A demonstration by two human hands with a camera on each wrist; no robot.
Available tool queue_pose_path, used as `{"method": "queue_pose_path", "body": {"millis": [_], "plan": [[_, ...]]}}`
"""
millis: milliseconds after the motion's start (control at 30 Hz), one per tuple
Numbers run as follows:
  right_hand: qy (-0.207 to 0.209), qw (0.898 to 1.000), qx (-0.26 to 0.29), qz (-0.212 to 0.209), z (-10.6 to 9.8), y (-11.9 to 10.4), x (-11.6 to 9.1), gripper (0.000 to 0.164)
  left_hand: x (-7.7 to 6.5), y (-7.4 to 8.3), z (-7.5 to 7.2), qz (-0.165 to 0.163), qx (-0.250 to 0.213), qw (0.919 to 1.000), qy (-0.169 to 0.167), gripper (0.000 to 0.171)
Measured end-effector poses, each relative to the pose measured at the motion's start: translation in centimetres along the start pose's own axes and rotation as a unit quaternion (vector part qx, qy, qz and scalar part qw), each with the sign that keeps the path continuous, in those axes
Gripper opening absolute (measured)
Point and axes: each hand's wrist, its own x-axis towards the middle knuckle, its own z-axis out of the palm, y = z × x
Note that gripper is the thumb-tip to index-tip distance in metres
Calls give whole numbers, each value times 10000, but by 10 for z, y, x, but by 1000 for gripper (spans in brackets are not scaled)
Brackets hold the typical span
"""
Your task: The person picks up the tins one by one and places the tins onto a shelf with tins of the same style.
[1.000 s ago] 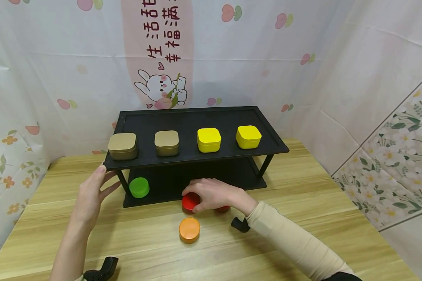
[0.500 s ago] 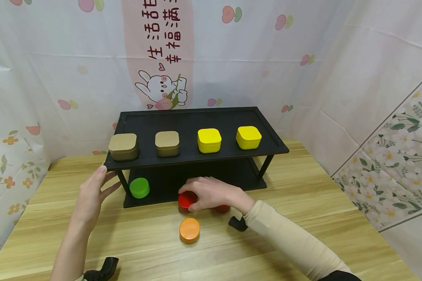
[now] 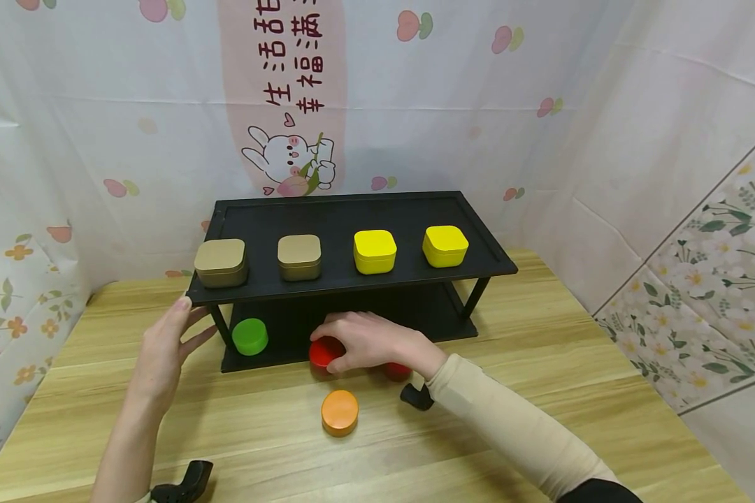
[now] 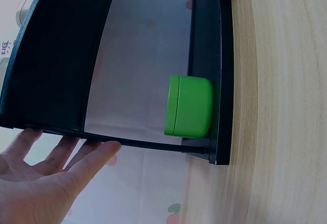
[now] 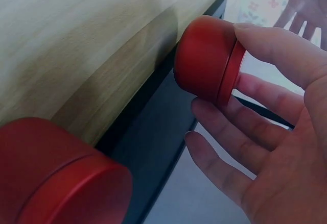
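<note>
My right hand [image 3: 368,342] pinches a round red tin [image 5: 207,55] with a lid between thumb and fingers. It holds the tin at the front edge of the black two-tier rack's lower shelf [image 3: 277,349]. A second round red tin [image 5: 71,173] stands on the table, mostly hidden behind that hand in the head view. My left hand [image 3: 163,349] rests its extended fingers [image 4: 92,165] against the rack's left side, by the upper shelf's front corner. Just inside that side, a round green tin [image 4: 191,106] sits on the lower shelf. A round orange tin [image 3: 340,412] stands on the table in front.
On the upper shelf [image 3: 333,213] stand two square khaki tins [image 3: 298,256] and two square yellow tins [image 3: 375,251] in a row. Slanted black legs [image 3: 475,299] hold the shelf up. A patterned cloth [image 3: 415,140] hangs behind the wooden table [image 3: 522,335].
My right hand has moved left with the red tin, slightly toward the rack, uncovering more of the second red tin. The left hand has stayed in place.
</note>
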Motion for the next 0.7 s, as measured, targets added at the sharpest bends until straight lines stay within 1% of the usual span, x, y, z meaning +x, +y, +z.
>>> {"method": "queue_pose_path", "body": {"millis": [167, 400, 700], "plan": [[40, 10000, 48, 36, -2, -2, 7, 50, 0, 0, -1, -2, 13, 10000, 19, 36], [182, 9998, -59, 56, -4, -3, 17, 50, 1, 1, -1, -42, 28, 10000, 14, 36], [203, 9994, -141, 242, -8, -2, 26, 52, 0, 1, 0, 48, -6, 10000, -24, 33]]}}
